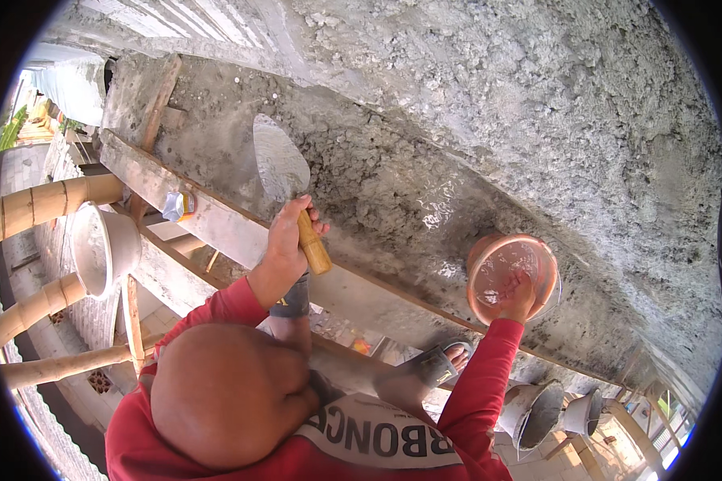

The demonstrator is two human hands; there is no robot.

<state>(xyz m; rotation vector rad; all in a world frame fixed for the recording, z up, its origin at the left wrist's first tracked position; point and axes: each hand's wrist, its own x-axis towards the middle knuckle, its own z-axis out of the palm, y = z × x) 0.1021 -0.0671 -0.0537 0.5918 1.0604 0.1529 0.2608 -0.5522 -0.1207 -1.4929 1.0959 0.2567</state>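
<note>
My left hand is closed around the wooden handle of a trowel, whose wet grey blade points up and away. The blade is over the edge of a rough grey bed of wet mortar. My right hand reaches into a round, reddish-brown bucket of water; its fingers look loosely apart, partly blurred by the water. Nothing shows in that hand. The bucket stands at the right end of the mortar, against the sloping wall.
A rough plastered wall rises along the far side. Wooden planks edge the mortar. Bamboo poles and a pale bucket are at left, with a small packet on the plank. More buckets hang at lower right. My sandalled foot rests on the planks.
</note>
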